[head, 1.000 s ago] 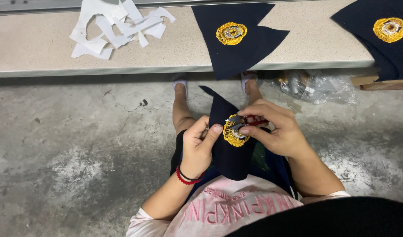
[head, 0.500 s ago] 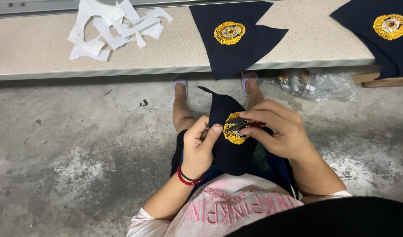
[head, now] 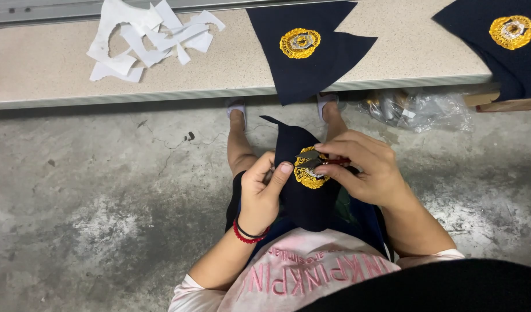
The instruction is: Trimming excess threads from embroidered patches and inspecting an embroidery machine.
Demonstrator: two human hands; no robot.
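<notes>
One view only, from the head camera looking down at the lap. The left hand (head: 264, 193) pinches the left edge of a dark navy fabric piece (head: 305, 199), thumb on top, fingers closed on the cloth. The piece is pointed at its upper end and carries a round gold embroidered emblem (head: 309, 172) with a pale centre. The right hand (head: 366, 170) is clamped on a small tool (head: 320, 163) with a reddish handle, its tip resting on the emblem. The fabric lies over the person's knees, above the concrete floor (head: 104, 219). On the table (head: 231, 75) beyond, a second navy piece (head: 312, 52) hangs over the near edge, a third piece (head: 502, 40) sits at the right corner, and white paper scraps (head: 144, 37) lie towards the far left.
</notes>
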